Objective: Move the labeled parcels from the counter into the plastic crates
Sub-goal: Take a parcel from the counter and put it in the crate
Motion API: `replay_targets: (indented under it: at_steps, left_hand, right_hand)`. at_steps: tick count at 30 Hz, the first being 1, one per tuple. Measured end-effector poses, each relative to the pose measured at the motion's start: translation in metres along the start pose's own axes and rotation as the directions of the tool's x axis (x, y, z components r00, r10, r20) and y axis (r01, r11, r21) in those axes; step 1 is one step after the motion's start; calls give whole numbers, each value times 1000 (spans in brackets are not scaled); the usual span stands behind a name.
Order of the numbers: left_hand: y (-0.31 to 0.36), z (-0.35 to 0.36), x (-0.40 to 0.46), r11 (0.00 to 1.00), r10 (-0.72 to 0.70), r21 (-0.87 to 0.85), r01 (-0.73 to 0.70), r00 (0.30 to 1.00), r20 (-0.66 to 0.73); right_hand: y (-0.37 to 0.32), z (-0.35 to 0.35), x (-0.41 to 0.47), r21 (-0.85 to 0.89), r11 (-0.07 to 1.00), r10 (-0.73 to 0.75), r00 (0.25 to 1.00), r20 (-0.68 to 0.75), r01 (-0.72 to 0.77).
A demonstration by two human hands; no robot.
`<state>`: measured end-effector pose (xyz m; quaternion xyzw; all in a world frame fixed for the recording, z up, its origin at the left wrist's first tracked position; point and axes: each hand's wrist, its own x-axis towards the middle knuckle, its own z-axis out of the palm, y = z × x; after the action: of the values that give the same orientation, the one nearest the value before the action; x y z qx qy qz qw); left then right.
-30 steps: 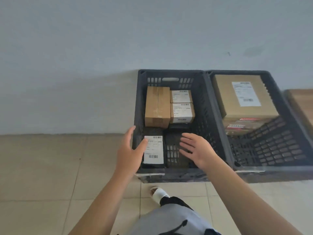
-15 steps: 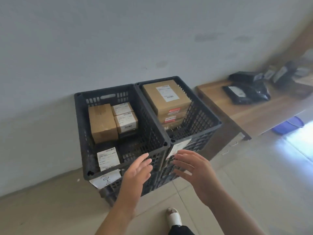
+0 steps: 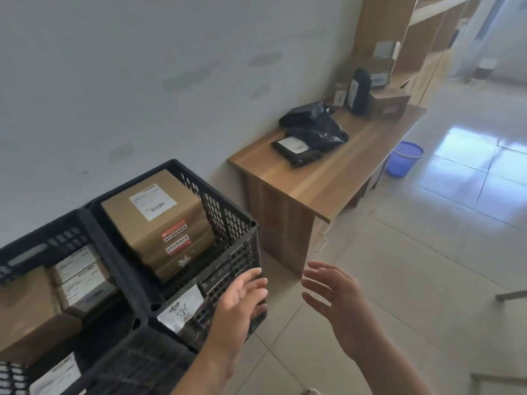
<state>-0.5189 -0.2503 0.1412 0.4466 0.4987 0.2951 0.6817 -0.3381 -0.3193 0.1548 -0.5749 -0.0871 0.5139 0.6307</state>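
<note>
My left hand (image 3: 239,306) is empty, fingers straight and loosely spread, in front of the near corner of the right crate (image 3: 228,223). My right hand (image 3: 339,303) is also empty and relaxed, over the tiled floor (image 3: 413,266) at 3 o'clock from the left.

The right crate holds a large brown box (image 3: 154,220) with a white shipping label; the left crate (image 3: 42,249), at 9 o'clock, holds smaller labeled boxes (image 3: 82,277) and is cut off by the frame edge.

The remaining parcels lie on the wooden counter (image 3: 313,172) at 1 o'clock: a labeled black mailer (image 3: 296,148) against a black bag (image 3: 316,124), with blurred items behind. A blue bin (image 3: 403,158) stands on the floor beyond the counter. A grey wall (image 3: 142,81) backs everything.

No label text is legible; red stickers on the box and a scrawled tag (image 3: 182,309) on the crate cannot be read.
</note>
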Motion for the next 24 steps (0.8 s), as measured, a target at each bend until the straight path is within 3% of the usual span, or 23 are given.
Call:
replay_targets:
  at_steps: [5,13,24]
  left_hand:
    - [2,74,44,1000,-15,27,14,1000,23]
    - [18,136,130,994,-55,100,51,998,38]
    - [66,217,366,985,-97,150,83,991,94]
  right_hand:
    - [-37,-57,51,37,999,14,998,-60,-12]
    - [-88,-95,133,74,997,26,993,-111,-18]
    - [-188,-120,278,33,999,3,966,-257,6]
